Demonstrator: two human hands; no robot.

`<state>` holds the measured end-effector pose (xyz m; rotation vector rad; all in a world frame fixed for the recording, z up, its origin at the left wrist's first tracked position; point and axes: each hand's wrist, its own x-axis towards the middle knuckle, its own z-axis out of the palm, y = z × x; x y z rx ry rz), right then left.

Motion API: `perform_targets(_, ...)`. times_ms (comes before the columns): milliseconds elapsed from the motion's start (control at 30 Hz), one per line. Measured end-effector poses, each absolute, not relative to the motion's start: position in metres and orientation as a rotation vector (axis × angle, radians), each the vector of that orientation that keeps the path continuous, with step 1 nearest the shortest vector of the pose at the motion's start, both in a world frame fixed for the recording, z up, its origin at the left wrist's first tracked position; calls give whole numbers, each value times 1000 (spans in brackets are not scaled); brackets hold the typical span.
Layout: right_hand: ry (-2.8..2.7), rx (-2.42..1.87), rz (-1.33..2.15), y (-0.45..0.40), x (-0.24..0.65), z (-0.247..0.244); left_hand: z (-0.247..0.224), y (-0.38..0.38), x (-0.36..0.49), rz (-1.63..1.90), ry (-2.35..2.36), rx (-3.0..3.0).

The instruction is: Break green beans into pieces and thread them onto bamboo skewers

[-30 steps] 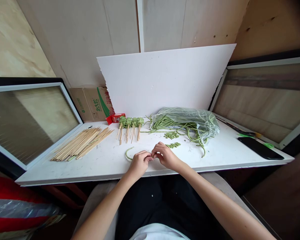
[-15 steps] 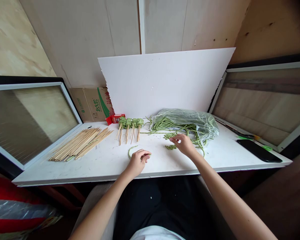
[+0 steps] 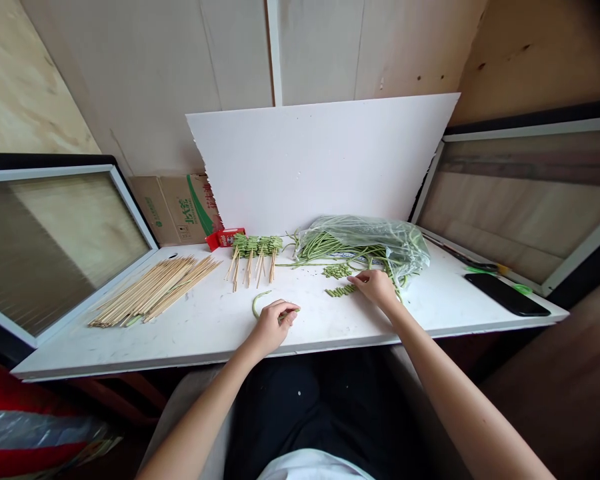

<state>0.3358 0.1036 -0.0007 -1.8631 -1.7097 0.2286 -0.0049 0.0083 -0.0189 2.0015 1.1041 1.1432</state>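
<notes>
A second ago both hands met at the centre of the white surface (image 3: pixel 190 333), pinching one long bean between them; now they are well apart. The left hand (image 3: pixel 273 323) lies just below the middle of the frame with its fingers curled together, pinching the near end of the long green bean (image 3: pixel 258 301), whose free end curves up and left across the surface. The right hand (image 3: pixel 377 287) has moved up and to the right since then and, compared with half a second ago, has settled a little lower, its fingers loosely bent and its fingertips touching the right end of the row of cut bean pieces (image 3: pixel 341 291); whether it pinches a piece I cannot tell. A second small heap of cut pieces (image 3: pixel 337 271) lies just above that row. Behind the right hand, right of centre, the clear bag of long beans (image 3: pixel 365 240) sits as before, some beans spilling out toward the hand. At upper centre the finished bean skewers (image 3: pixel 253 250) lie side by side, unmoved, with a small red box (image 3: pixel 223 238) just to their left. The pile of bare bamboo skewers (image 3: pixel 153 290) stays at centre left, and the black phone (image 3: pixel 506 294) stays at the right edge of the surface. The whole scene sits slightly further left in the frame than before.
</notes>
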Motion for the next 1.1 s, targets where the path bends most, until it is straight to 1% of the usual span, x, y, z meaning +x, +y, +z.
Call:
perform_targets(133,-1709,-1809,426,108,343,2,-18,9,-5,1129,1104,1995)
perform_targets(300,-1704,-1775,485,106,341,7,-18,8,-6,1128,1090,2027)
perform_targets(667,-1688,-1645,750,96,323,17,-16,7,-5,1163,1065,2060)
perform_targets(967,-1716,-1698,680,93,319,19,-21,10,-5,1217,1089,2009)
perform_targets(1100,-1731,-1691,518,92,314,23,-21,9,-4,1222,1078,1971)
